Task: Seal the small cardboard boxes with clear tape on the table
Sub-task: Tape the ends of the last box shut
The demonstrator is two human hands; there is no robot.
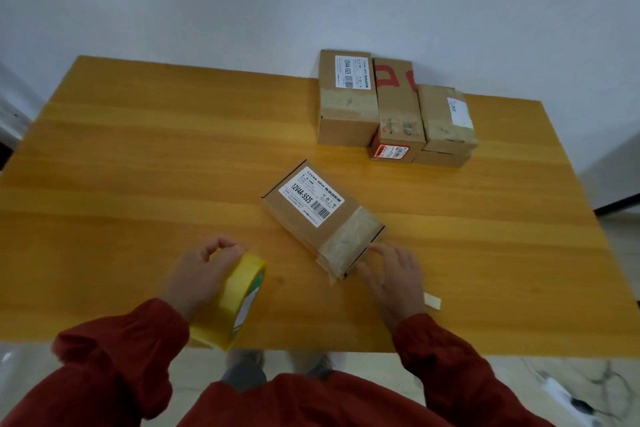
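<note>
A small cardboard box (322,218) with a white barcode label lies at an angle in the middle of the table, clear tape wrapped over its near end. My right hand (391,279) rests with straight fingers against that taped near end. My left hand (202,274) grips a yellow-looking roll of tape (235,302), held on edge near the table's front edge. A short loose strip of tape (433,300) lies on the table just right of my right hand.
A cluster of several cardboard boxes (391,107) stands at the back right of the wooden table (138,156), one with red markings. A wall lies behind the table. Past the table's front edge is a floor with a power strip (561,395) at the lower right.
</note>
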